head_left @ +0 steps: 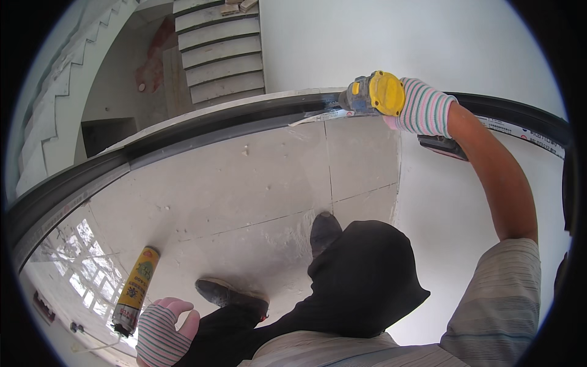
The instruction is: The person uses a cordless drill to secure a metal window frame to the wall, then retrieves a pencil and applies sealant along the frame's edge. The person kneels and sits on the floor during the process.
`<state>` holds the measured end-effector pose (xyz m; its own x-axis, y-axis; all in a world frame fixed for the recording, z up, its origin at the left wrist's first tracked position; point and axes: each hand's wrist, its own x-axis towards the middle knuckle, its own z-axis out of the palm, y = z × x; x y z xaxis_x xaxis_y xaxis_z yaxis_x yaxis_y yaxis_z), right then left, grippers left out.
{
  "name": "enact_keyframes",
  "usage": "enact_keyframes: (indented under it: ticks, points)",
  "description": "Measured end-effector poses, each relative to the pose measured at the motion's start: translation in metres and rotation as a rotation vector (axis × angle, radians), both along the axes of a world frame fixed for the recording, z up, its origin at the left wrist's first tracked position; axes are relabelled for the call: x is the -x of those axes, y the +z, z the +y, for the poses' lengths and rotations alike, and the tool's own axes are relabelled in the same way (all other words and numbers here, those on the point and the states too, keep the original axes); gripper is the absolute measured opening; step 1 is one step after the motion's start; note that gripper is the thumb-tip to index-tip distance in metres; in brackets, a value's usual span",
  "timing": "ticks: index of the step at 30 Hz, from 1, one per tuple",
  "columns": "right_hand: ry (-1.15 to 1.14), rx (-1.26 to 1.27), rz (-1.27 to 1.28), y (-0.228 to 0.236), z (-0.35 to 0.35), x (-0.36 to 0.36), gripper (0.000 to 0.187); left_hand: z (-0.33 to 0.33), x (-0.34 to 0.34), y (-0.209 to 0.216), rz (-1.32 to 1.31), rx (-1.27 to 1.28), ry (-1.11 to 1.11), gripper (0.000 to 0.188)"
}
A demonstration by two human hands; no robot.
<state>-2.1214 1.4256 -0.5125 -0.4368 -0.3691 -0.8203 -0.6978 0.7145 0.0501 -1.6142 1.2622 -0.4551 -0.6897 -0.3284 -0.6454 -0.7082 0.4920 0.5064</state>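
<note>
My right hand (425, 107), in a striped knit glove, is wrapped round the grip of a yellow-and-black cordless drill (386, 93). Its front end points left, close along a long dark frame (244, 118); whether the tip touches is too small to tell. Below the glove shows the drill's dark battery (441, 147). A torn strip of white film (321, 117) sticks out from the frame beside the drill. At the lower left, my left hand (164, 333), gloved alike, has its fingers loosely curved and the thumb apart, with nothing visible in it. Just beyond it a yellow foam can (137, 284) stands on the floor.
Pale floor tiles (263, 183) carry crumbs and dust. My dark shoes (232, 295) are on them. Past the frame, concrete stairs (220, 58) drop away beside a white wall (342, 43). Another stepped edge (58, 92) runs at the far left.
</note>
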Motion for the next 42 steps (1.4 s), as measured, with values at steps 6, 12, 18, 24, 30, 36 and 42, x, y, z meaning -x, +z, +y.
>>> enact_keyframes:
  ticks: [6,12,18,24,30,36,42]
  points:
    - [0.009,0.011,-0.008,0.001,-0.002,0.0,0.036,0.0,0.002,-0.003,0.012,-0.005,-0.015,0.012]
    - [-0.091,0.044,-0.056,0.002,-0.008,0.007,0.037,0.0,0.003,-0.003,0.006,-0.007,-0.015,0.012]
    - [-0.108,0.043,-0.038,0.003,-0.01,0.008,0.04,-0.001,0.004,-0.004,0.004,-0.011,-0.021,0.012]
    - [-0.178,-0.007,-0.047,0.007,-0.019,0.007,0.042,-0.002,0.004,-0.006,0.009,-0.018,-0.027,0.012]
    - [-0.033,0.022,-0.03,-0.001,-0.012,0.008,0.038,-0.003,0.006,-0.006,0.026,-0.014,-0.034,0.012]
    - [-0.014,0.011,-0.028,-0.002,0.0,0.004,0.033,-0.008,0.003,-0.009,0.012,-0.014,-0.078,0.013]
    - [-0.024,-0.004,-0.003,0.002,-0.004,-0.002,0.035,-0.003,0.019,-0.001,0.011,-0.021,-0.04,0.015]
